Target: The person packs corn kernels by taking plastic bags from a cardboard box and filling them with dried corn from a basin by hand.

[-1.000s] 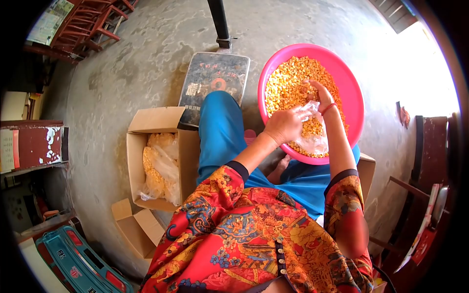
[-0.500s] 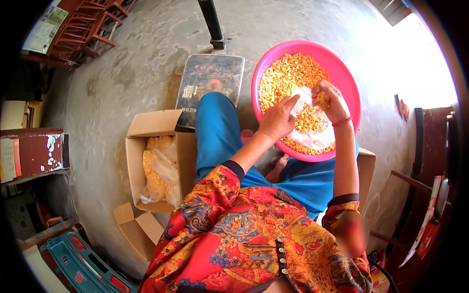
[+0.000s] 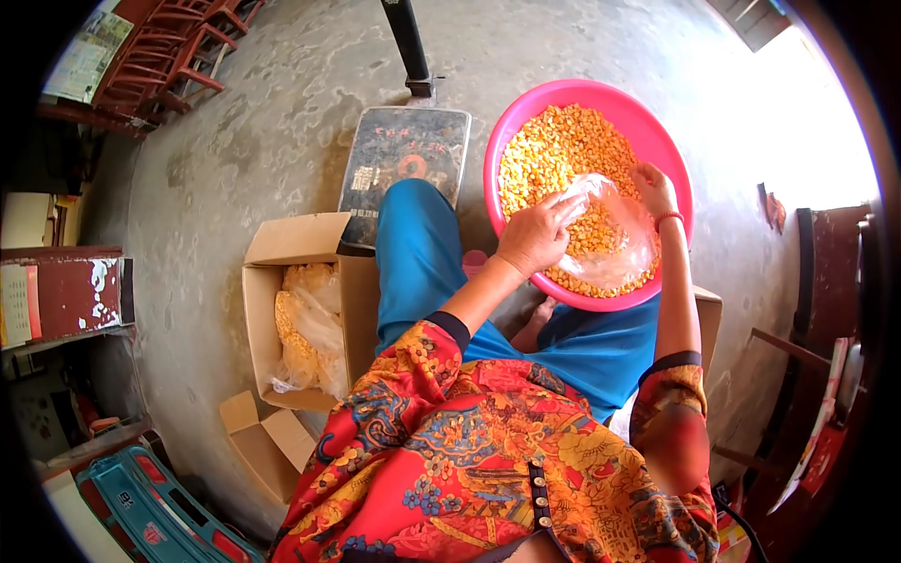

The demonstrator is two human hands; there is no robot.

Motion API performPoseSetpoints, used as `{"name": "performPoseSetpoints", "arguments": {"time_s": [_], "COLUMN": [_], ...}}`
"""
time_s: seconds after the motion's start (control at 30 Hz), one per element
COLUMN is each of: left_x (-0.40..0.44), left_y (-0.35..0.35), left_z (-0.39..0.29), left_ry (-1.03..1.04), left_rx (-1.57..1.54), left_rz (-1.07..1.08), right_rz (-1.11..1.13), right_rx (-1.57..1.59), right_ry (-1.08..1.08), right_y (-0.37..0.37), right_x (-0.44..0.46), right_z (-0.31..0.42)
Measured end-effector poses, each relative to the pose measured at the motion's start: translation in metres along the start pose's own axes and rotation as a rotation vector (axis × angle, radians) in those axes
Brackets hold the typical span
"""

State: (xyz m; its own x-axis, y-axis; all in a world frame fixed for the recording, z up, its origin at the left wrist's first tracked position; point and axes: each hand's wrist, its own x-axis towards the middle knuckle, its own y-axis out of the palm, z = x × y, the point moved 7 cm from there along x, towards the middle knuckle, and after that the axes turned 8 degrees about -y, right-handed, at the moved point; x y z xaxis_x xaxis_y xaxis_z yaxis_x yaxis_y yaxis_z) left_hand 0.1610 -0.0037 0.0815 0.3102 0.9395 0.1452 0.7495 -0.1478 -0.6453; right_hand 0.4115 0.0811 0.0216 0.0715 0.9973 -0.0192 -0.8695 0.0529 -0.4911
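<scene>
A pink basin point(image 3: 678, 169) filled with yellow corn kernels point(image 3: 554, 141) stands on the floor before my knees. A clear plastic bag point(image 3: 631, 249) is spread over the kernels, with corn visible in or through it. My left hand point(image 3: 535, 239) is closed on the bag's left edge, fingers pointing into the basin. At the basin's right side my right hand point(image 3: 657, 190) has its fingers curled together above the corn, its wrist beside the bag. What the right fingers hold, if anything, is hidden.
An open cardboard box point(image 3: 358, 319) at my left holds plastic bags of yellow corn point(image 3: 310, 324). Beyond my knee lies a dark platform scale point(image 3: 404, 155) with an upright post point(image 3: 406, 42). A teal case point(image 3: 155, 511) and red wooden chairs point(image 3: 155, 70) are at the left.
My right hand has moved right and slightly up, away from the bag's middle, where it held some kernels. The bag looks more spread out. My left hand has stayed nearly in place.
</scene>
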Motion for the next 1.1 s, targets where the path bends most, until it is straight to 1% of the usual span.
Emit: {"name": "performPoseSetpoints", "arguments": {"time_s": [0.07,0.17,0.2,0.3,0.33,0.37,0.43,0.47,0.5,0.57,0.6,0.63,0.7,0.73,0.77,0.83,0.87,0.9,0.97,1.0,1.03,1.1], "left_x": [0.001,-0.001,-0.001,0.0,0.001,0.001,0.0,0.0,0.0,0.001,0.001,0.0,0.0,0.0,0.0,0.0,0.001,0.001,0.002,0.002,0.002,0.002], "left_y": [0.005,-0.009,-0.009,-0.003,0.0,0.003,-0.001,-0.002,-0.001,0.0,-0.003,-0.005,-0.006,-0.009,-0.011,-0.009,-0.008,-0.006,-0.01,-0.009,-0.01,-0.011], "left_z": [0.002,-0.01,-0.01,-0.006,-0.004,-0.002,-0.004,-0.006,-0.005,-0.003,-0.004,-0.005,-0.005,-0.006,-0.006,0.0,0.005,0.007,0.009,0.01,0.009,0.008], "left_ry": [-0.001,-0.008,-0.009,-0.039,-0.036,-0.035,-0.037,-0.035,-0.035,-0.02,-0.022,-0.055,-0.088,-0.079,-0.07,-0.103,-0.134,-0.133,-0.099,-0.084,-0.084,-0.102], "left_rx": [0.039,-0.008,-0.008,-0.014,-0.019,-0.023,-0.017,-0.014,-0.015,-0.026,-0.024,-0.016,-0.009,-0.01,-0.011,-0.029,-0.046,-0.046,-0.065,-0.06,-0.06,-0.077], "left_rz": [0.041,0.029,0.03,0.064,0.079,0.093,0.092,0.094,0.093,0.043,0.041,0.063,0.085,0.05,0.016,0.005,-0.008,-0.006,-0.122,-0.132,-0.131,-0.108], "right_rz": [0.0,0.004,0.027,0.083,0.159,0.16,0.278,0.217,0.217,0.125,0.193,0.194,0.098,0.116,0.116,0.106,0.057,0.055,0.104,0.123,0.123,0.163], "right_rx": [-0.643,-0.676,-0.645,-0.721,-0.719,-0.718,-0.688,-0.646,-0.647,-0.413,-0.185,-0.185,0.614,0.624,0.624,0.808,0.805,0.806,0.905,0.972,0.973,1.0], "right_ry": [0.038,-0.029,-0.012,0.057,0.108,0.106,0.103,0.0,-0.001,-0.05,0.155,0.154,0.348,0.396,0.397,0.38,0.363,0.364,0.201,0.208,0.209,0.138], "right_y": [-0.006,0.0,0.005,0.028,0.036,0.041,0.057,0.063,0.068,0.073,0.075,0.074,0.078,0.071,0.067,0.061,0.053,0.048,0.039,0.037,0.034,0.032], "right_x": [0.002,0.011,0.012,0.006,0.01,0.01,0.007,0.011,0.014,0.022,0.017,0.017,0.011,0.008,0.009,0.01,0.01,0.012,0.02,0.016,0.012,0.003], "right_z": [-0.015,-0.039,-0.038,0.002,-0.002,0.004,0.021,0.014,0.001,-0.01,-0.011,-0.011,-0.016,-0.011,-0.011,-0.002,0.0,0.001,0.015,0.03,0.043,0.074]}}
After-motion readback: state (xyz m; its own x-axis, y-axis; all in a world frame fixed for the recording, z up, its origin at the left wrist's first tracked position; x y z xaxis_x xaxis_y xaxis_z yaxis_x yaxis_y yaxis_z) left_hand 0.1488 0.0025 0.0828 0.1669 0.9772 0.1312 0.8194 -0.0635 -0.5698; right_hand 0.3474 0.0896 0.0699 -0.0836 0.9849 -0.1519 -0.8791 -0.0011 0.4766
